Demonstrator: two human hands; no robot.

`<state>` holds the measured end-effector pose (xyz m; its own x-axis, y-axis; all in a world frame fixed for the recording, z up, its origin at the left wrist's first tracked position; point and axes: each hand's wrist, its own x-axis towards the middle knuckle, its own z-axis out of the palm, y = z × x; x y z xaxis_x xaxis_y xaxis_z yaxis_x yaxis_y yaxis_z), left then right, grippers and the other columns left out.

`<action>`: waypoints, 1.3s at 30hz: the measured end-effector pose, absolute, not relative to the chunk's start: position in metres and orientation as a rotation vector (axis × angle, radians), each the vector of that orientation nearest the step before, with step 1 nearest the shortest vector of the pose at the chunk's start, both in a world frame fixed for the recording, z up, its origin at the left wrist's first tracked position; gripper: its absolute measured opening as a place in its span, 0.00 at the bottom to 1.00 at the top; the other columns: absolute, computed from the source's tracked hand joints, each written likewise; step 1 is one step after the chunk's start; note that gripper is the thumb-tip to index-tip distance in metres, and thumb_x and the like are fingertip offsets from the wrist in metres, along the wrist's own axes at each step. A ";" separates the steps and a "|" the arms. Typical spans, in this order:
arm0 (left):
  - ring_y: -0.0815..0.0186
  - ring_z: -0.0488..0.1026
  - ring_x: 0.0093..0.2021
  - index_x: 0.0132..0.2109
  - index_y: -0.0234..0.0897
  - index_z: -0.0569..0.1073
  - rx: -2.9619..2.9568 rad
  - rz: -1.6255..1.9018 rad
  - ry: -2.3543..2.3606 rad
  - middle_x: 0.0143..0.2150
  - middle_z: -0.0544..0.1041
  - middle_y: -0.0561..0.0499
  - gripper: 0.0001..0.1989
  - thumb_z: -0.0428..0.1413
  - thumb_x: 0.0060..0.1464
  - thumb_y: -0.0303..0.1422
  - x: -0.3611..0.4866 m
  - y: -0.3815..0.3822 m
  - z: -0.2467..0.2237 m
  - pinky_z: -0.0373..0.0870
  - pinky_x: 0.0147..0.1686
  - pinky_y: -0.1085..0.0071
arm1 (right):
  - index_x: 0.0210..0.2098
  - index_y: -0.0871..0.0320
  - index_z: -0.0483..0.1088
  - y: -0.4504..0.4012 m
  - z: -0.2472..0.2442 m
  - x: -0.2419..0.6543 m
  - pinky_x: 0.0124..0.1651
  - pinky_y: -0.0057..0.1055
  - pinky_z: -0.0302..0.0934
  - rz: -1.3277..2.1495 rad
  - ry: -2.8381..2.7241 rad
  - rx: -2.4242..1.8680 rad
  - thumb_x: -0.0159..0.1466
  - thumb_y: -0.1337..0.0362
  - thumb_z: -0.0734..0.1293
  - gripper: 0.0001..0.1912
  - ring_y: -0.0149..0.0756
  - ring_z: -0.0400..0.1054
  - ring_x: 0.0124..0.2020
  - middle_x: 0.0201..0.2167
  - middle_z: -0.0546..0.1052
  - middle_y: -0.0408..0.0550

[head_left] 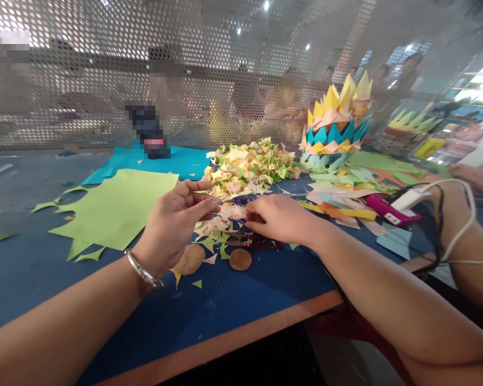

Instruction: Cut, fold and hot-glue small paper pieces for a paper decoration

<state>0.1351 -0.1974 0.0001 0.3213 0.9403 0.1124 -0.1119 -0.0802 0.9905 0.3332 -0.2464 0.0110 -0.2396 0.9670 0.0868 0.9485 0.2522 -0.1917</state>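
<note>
My left hand [177, 214], with a silver bangle at its wrist, is pinched at thumb and fingers; whatever it holds is too small to make out. Closed around a dark blue-purple hot glue gun [245, 199] is my right hand [279, 217], which hides most of it. The gun's nozzle points left, near my left fingertips, and a clear glue stick [317, 194] runs out to the right. Beneath both hands lie small cut paper pieces [209, 230]. Two round brown discs [240, 259] rest just in front, one partly behind my left hand.
A heap of folded paper pieces [257, 166] sits behind my hands. Green paper [116, 209] and blue paper [108, 166] lie left. Right are a tiered paper cone [334, 128], paper strips and a magenta power block [390, 210] with cables. Another person's arm [459, 214] rests at far right.
</note>
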 end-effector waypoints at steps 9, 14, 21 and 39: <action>0.67 0.74 0.30 0.41 0.37 0.75 1.328 1.137 0.885 0.30 0.77 0.53 0.14 0.67 0.45 0.32 0.134 -0.197 0.004 0.71 0.33 0.70 | 0.22 0.58 0.66 -0.250 0.013 0.328 0.26 0.32 0.41 0.154 -2.321 -1.865 0.56 0.70 0.68 0.09 0.27 0.49 0.19 0.18 0.65 0.42; 0.70 0.72 0.29 0.37 0.37 0.74 1.313 1.221 0.913 0.30 0.76 0.54 0.10 0.66 0.46 0.30 0.134 -0.194 0.007 0.69 0.31 0.73 | 0.24 0.58 0.66 -0.251 0.019 0.328 0.26 0.32 0.45 0.201 -2.291 -1.831 0.56 0.68 0.68 0.07 0.29 0.57 0.22 0.20 0.70 0.43; 0.71 0.70 0.29 0.34 0.36 0.74 1.243 1.206 0.952 0.29 0.74 0.54 0.08 0.66 0.47 0.30 0.133 -0.192 0.007 0.67 0.28 0.74 | 0.27 0.58 0.67 -0.251 0.016 0.335 0.29 0.31 0.54 0.354 -2.059 -1.569 0.59 0.66 0.67 0.05 0.28 0.63 0.24 0.23 0.72 0.43; 0.69 0.70 0.31 0.28 0.35 0.73 1.166 1.007 0.913 0.28 0.73 0.52 0.12 0.69 0.39 0.32 0.128 -0.185 0.002 0.65 0.28 0.73 | 0.28 0.57 0.65 -0.247 0.012 0.338 0.30 0.29 0.56 0.373 -1.963 -1.325 0.60 0.67 0.64 0.04 0.27 0.61 0.24 0.22 0.68 0.40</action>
<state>0.1283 -0.1848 0.0016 0.2980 0.9532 -0.0515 -0.1444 0.0984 0.9846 0.3384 -0.2469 0.0121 -0.2059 0.8907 0.4054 0.6802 0.4281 -0.5950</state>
